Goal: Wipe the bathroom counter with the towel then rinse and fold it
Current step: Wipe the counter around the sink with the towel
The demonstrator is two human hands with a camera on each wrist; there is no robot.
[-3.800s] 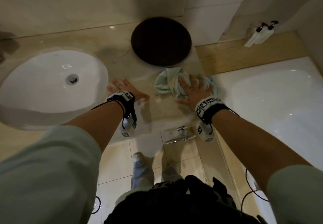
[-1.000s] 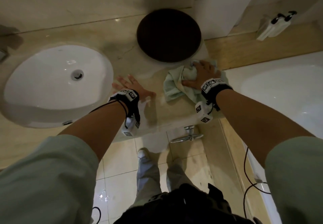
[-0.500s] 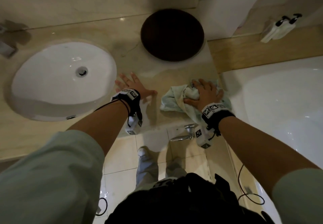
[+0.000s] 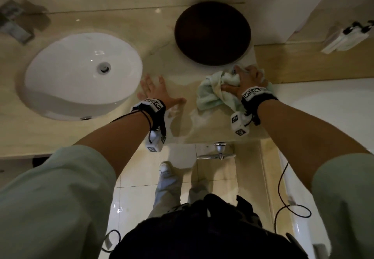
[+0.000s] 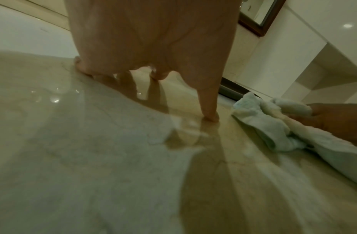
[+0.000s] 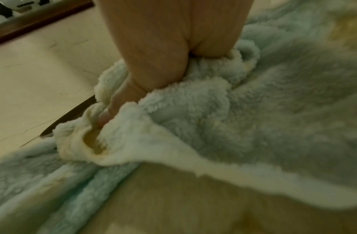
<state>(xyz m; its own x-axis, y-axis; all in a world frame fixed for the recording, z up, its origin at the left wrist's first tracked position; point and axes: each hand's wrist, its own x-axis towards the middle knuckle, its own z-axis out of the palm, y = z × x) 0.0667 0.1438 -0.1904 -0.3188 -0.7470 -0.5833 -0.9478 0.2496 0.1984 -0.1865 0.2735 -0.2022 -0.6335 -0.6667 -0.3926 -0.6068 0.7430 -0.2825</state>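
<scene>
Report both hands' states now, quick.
Left hand: open, fingers spread flat on the counter, holding nothing.
Right hand: closed, gripping the bunched towel against the counter.

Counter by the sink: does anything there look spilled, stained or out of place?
A wet film shines on the counter between the left hand and the towel, which fits wiping. The towel itself shows yellowish stains in the right wrist view. Nothing looks broken or knocked over.
</scene>
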